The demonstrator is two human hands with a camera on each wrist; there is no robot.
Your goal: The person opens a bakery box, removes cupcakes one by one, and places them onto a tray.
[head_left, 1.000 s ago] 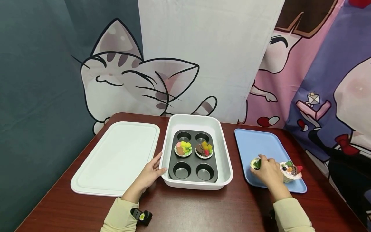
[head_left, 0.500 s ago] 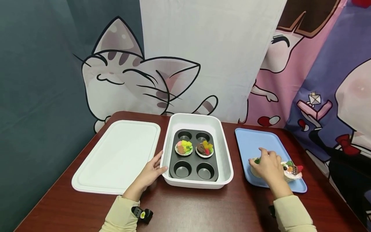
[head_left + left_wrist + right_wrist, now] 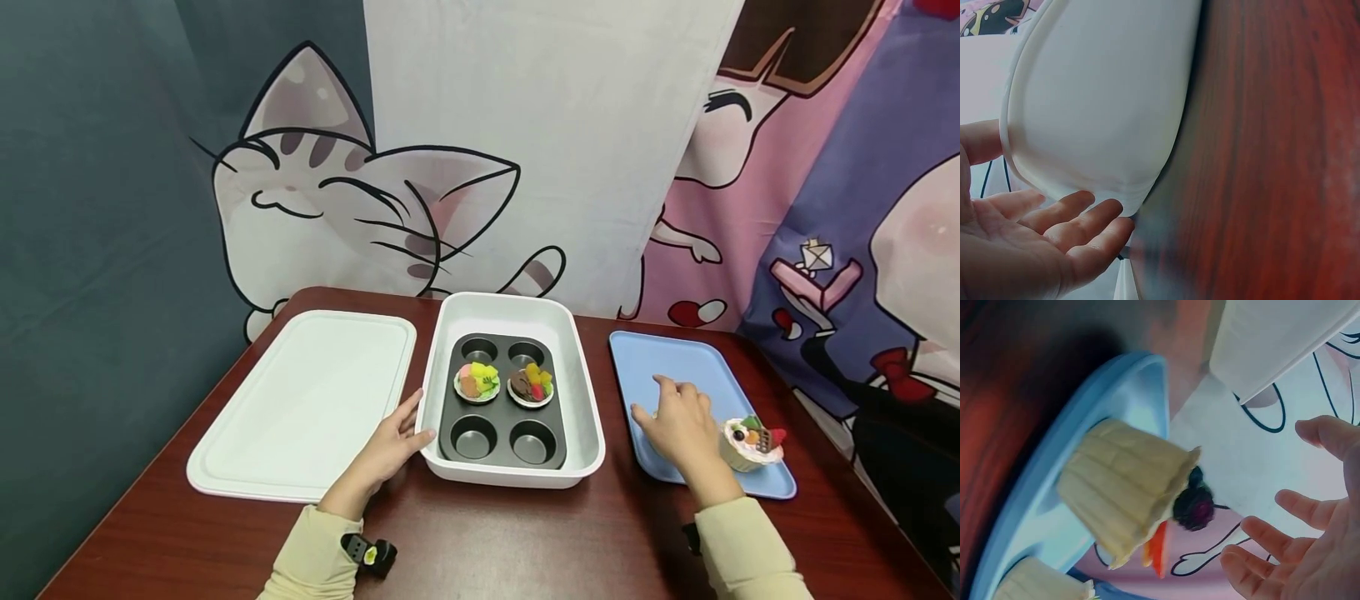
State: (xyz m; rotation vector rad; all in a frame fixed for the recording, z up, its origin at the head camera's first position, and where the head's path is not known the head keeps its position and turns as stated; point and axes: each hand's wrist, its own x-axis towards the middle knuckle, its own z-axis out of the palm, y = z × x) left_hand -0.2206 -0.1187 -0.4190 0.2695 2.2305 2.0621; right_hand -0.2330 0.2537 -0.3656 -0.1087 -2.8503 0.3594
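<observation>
My left hand (image 3: 386, 446) rests against the left wall of a white rectangular basin (image 3: 588, 417), its thumb over the rim and its fingers loosely extended along the outside. In the left wrist view the fingertips meet the basin's pale outer wall (image 3: 1104, 100). Over the blue tray (image 3: 645, 358), my right hand (image 3: 678, 425) hovers with spread fingers, holding nothing. It mostly hides one cupcake in the head view. The right wrist view shows that cupcake (image 3: 1125, 484), in a pale pleated wrapper with a dark berry on top, apart from the fingers. Beside it stands a second cupcake (image 3: 750, 446) with fruit topping.
Inside the basin lies a dark muffin tin (image 3: 502, 421). Its middle cups hold a cupcake with pink and yellow topping (image 3: 477, 382) and another with brown and red topping (image 3: 530, 385). A white lid-like board (image 3: 300, 408) lies at left on the wooden table (image 3: 525, 542).
My right hand has let go of the left cupcake on the blue tray, opened its fingers and shifted slightly up and to the left. My left hand has stayed at the basin.
</observation>
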